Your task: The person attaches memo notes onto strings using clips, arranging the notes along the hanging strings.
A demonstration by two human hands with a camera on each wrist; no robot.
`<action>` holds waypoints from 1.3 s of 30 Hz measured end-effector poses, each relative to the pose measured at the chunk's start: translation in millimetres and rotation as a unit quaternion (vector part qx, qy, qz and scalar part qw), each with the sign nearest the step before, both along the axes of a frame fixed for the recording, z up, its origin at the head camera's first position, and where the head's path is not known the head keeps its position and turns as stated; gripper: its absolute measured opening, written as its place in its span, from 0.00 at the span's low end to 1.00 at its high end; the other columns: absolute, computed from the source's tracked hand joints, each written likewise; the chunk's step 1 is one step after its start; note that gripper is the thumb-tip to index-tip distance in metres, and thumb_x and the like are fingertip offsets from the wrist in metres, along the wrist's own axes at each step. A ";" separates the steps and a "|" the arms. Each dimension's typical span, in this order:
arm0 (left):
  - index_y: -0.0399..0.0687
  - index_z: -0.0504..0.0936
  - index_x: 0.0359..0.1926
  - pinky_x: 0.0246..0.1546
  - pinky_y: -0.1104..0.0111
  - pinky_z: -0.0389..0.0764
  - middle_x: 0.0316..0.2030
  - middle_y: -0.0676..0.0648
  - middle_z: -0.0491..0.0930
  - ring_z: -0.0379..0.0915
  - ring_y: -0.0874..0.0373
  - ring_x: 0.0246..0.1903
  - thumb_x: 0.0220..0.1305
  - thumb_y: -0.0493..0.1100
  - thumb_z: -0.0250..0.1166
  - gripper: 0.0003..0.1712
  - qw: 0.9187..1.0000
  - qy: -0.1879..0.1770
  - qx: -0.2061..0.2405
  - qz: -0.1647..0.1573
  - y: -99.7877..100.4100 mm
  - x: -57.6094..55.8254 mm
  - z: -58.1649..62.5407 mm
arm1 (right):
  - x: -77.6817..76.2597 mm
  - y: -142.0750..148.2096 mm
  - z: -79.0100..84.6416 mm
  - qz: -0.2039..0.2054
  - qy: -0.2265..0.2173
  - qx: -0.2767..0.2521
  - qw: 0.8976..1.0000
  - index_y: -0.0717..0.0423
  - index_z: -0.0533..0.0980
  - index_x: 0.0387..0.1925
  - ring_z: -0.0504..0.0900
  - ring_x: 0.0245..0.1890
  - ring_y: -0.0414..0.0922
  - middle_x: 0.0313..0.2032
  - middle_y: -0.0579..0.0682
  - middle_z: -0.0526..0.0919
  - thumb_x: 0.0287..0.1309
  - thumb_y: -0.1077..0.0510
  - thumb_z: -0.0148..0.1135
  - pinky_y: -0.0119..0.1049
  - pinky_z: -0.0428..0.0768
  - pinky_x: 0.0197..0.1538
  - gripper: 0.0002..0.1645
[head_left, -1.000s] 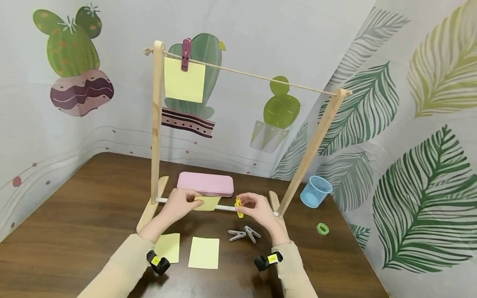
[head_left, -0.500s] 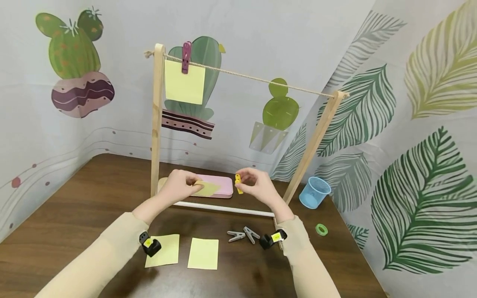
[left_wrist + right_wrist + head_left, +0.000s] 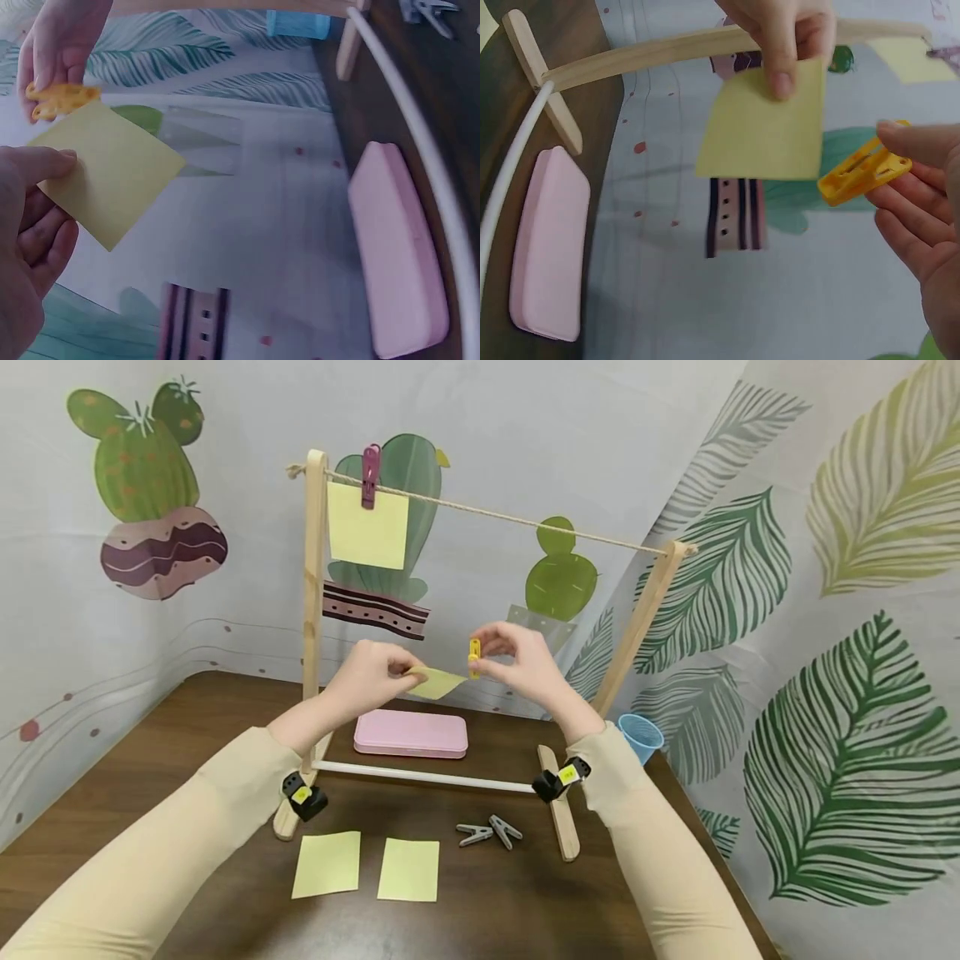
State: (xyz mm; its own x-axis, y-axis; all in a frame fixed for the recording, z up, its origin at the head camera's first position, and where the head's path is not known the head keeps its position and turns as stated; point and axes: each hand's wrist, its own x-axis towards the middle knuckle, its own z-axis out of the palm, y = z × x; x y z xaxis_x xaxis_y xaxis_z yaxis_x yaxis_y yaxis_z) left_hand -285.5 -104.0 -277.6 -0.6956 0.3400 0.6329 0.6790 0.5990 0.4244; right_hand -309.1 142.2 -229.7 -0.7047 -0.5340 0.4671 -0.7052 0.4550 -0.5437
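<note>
Lower than the rope [image 3: 487, 512], the left hand [image 3: 369, 675], almost closed, pinches a yellow paper [image 3: 437, 683], and the right hand [image 3: 525, 664], also below this rope and half closed, pinches a yellow clip [image 3: 474, 653].

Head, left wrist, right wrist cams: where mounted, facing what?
Head: on head, facing forward-down at wooden frame; left hand, right hand, cream sleeves show.
Left wrist: on left wrist, facing square yellow paper; both hands show.
Right wrist: on right wrist, facing yellow plastic clip; both hands show.
Both wrist views share the pink rectangular case.
</note>
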 end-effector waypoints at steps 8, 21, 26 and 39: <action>0.39 0.89 0.34 0.24 0.71 0.64 0.22 0.45 0.85 0.65 0.60 0.20 0.57 0.40 0.72 0.07 0.998 0.063 0.018 0.020 8.9 -0.2 44.1 | 2.7 -13.2 48.8 0.000 0.103 -0.016 0.995 0.70 0.76 0.49 0.84 0.45 0.53 0.43 0.62 0.83 0.56 0.68 0.67 0.37 0.80 0.54 0.18; 0.38 0.89 0.40 0.32 0.73 0.73 0.36 0.40 0.88 0.82 0.53 0.31 0.60 0.43 0.71 0.12 0.996 0.020 0.072 0.057 20.5 2.2 109.3 | 10.4 -34.0 137.4 -0.018 0.108 -0.166 0.980 0.69 0.78 0.48 0.83 0.40 0.39 0.41 0.59 0.84 0.56 0.70 0.67 0.31 0.81 0.51 0.17; 0.38 0.88 0.40 0.30 0.77 0.71 0.35 0.40 0.88 0.83 0.53 0.32 0.59 0.44 0.71 0.13 0.992 0.005 0.104 0.066 20.8 -0.6 122.6 | 9.0 -40.2 158.9 -0.032 0.105 -0.180 0.978 0.69 0.79 0.47 0.83 0.38 0.38 0.41 0.57 0.85 0.56 0.70 0.66 0.30 0.81 0.50 0.16; 0.36 0.88 0.38 0.30 0.80 0.72 0.36 0.38 0.87 0.85 0.58 0.34 0.60 0.45 0.71 0.14 0.980 -0.010 0.183 0.072 14.8 -10.0 131.2 | 1.1 -59.6 178.8 -0.103 0.072 -0.145 0.981 0.63 0.81 0.46 0.84 0.38 0.40 0.37 0.48 0.83 0.58 0.64 0.67 0.27 0.80 0.49 0.13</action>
